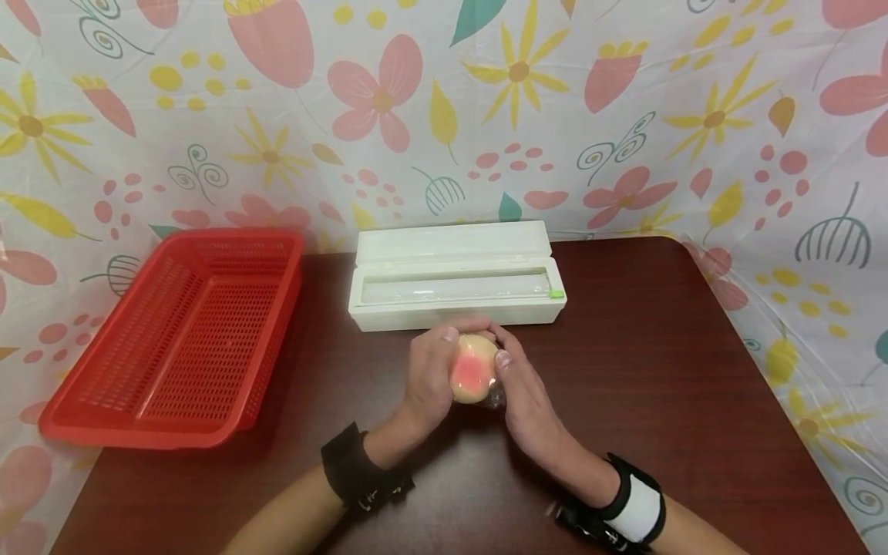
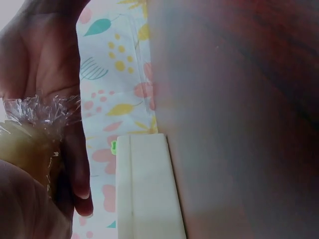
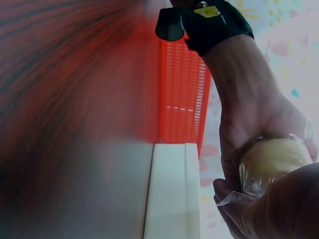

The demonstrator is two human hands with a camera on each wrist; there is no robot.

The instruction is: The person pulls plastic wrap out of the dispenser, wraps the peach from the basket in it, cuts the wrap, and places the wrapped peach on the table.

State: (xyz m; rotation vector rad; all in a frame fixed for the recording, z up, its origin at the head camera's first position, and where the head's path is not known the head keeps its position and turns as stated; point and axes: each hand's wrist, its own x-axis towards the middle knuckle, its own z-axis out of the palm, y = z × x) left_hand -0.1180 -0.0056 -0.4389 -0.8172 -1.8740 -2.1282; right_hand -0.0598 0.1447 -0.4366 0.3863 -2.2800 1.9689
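Observation:
Above the table, both hands hold a peach (image 1: 474,370), pale yellow with a pink blush and wrapped in shiny cling film. My left hand (image 1: 428,374) curves round its left side, thumb on top. On the other side my right hand (image 1: 529,397) cups it, the thumb lying along its edge. In the left wrist view, crumpled film (image 2: 42,112) sticks up from the wrapped peach (image 2: 22,147). Loose film also shows beside the peach (image 3: 274,159) in the right wrist view. Just beyond the hands stands a white cling film box (image 1: 458,314), its lid raised and a roll inside.
A red plastic basket (image 1: 267,339) with slotted sides stands at the left of the dark wooden table (image 1: 659,347). A small green tab (image 1: 556,294) sits on the box's right end. Behind the table hangs a flower-patterned cloth (image 1: 444,116).

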